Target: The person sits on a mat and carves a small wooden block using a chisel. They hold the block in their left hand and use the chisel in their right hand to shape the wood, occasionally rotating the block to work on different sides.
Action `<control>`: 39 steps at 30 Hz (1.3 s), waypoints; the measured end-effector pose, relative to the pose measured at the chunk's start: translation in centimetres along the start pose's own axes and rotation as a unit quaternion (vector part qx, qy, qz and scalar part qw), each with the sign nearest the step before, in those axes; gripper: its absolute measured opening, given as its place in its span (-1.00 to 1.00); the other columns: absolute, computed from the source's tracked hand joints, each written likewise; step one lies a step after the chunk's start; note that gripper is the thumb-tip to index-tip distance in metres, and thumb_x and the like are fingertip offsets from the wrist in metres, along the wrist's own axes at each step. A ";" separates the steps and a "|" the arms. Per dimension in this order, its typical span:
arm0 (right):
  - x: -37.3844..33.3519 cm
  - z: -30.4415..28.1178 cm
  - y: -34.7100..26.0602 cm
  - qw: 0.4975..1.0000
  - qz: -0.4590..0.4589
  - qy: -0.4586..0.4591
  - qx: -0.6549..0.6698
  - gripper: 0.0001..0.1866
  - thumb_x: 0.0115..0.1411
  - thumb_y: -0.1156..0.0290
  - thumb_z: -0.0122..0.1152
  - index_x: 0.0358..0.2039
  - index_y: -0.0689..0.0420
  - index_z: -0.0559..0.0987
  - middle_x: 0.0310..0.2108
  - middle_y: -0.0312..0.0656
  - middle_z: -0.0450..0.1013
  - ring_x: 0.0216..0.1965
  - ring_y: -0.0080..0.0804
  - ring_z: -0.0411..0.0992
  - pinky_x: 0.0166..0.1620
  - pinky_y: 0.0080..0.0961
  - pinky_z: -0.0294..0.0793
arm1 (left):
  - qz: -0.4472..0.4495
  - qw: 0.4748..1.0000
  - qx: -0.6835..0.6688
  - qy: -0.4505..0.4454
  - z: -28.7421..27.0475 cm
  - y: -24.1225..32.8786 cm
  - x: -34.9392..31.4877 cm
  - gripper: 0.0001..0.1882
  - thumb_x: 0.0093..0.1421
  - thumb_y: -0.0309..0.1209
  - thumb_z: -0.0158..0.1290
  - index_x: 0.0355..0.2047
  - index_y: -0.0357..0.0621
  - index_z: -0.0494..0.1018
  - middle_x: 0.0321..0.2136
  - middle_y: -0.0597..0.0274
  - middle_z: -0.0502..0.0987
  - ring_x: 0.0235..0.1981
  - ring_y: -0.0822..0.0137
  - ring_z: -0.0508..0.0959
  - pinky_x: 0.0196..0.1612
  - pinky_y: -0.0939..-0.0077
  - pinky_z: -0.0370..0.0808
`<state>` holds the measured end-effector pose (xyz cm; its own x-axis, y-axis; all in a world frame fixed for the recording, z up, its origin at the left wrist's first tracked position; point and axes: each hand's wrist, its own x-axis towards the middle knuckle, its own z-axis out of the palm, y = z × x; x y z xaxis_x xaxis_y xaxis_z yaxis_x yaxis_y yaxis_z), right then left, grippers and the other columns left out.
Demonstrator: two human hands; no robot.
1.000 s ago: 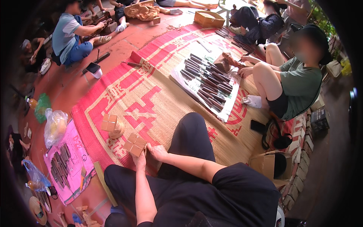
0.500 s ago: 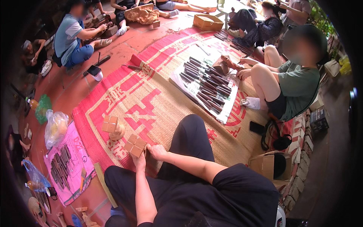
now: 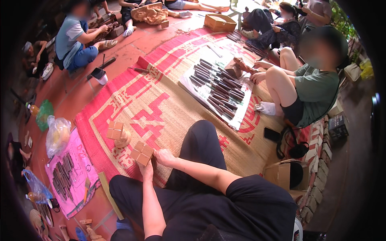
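A small square brown block (image 3: 142, 153), marked by a lighter cross of lines on its face, is gripped from below by my left hand (image 3: 147, 170). At the block's right edge my right hand (image 3: 164, 157) is closed, its fingertips against or close to the edge; whether they hold anything is hidden. Just beyond, a similar brown block (image 3: 115, 129) sits by a round pale wooden piece (image 3: 124, 140) on the red and tan woven mat (image 3: 177, 116).
Dark-handled carving tools (image 3: 221, 86) lie on a white sheet ahead, beside a seated person (image 3: 317, 86). More tools (image 3: 63, 176) rest on a pink sheet (image 3: 82, 160) at left. A black phone (image 3: 272, 134) and a cardboard box (image 3: 277, 175) are at right. Others sit farther back.
The held block has shifted very slightly left and up with both hands. My grip looks the same.
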<state>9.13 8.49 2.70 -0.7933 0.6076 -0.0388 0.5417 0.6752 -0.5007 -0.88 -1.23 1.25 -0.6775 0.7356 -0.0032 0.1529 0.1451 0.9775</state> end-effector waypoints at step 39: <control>-0.7 1.2 0.8 0.985 0.074 0.044 0.146 -0.73 0.02 0.45 -0.07 -0.21 0.08 0.42 -0.55 0.05 0.44 -0.47 0.01 0.45 -0.40 -0.13 0.41 | -0.056 0.991 -0.117 0.042 1.0 3.1 -0.7 -0.57 0.13 -0.27 0.04 -0.07 -0.26 0.29 -0.15 0.15 0.38 -0.12 0.34 0.37 -0.08 0.46 0.32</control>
<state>9.81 8.12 1.33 -0.6771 0.7332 -0.0623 0.5368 0.4342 -0.7234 0.73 -0.64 4.03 -0.7397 0.6643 -0.1072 -0.0909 0.0592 0.9941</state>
